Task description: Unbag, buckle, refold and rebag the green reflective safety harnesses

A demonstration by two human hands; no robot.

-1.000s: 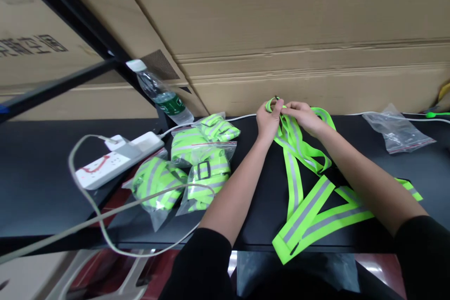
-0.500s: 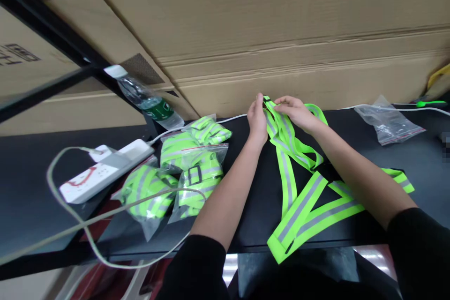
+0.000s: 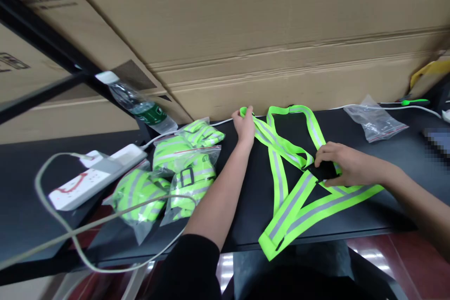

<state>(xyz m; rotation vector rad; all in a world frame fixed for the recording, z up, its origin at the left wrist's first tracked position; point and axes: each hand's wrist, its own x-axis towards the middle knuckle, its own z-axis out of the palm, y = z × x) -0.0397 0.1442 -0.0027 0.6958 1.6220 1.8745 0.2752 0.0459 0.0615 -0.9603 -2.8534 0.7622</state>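
Observation:
A neon yellow-green reflective vest (image 3: 291, 207) with grey stripes lies spread on the black table. My left hand (image 3: 244, 126) is shut on the end of one strap at the far edge of the table. My right hand (image 3: 346, 163) rests on the middle of the vest, its fingers closed around a black piece of the vest (image 3: 324, 170). The shape of that black piece is partly hidden by my fingers.
Several bagged reflective vests (image 3: 184, 168) lie left of my left arm, next to a white power strip (image 3: 94, 178) and a grey cable (image 3: 105, 213). A water bottle (image 3: 138, 103), cardboard boxes (image 3: 246, 33), and a plastic bag (image 3: 374, 119) stand behind.
My right hand has moved from the far strap down onto the black piece at the vest's middle. My left hand has drawn a strap end leftward, and the vest now lies more spread out.

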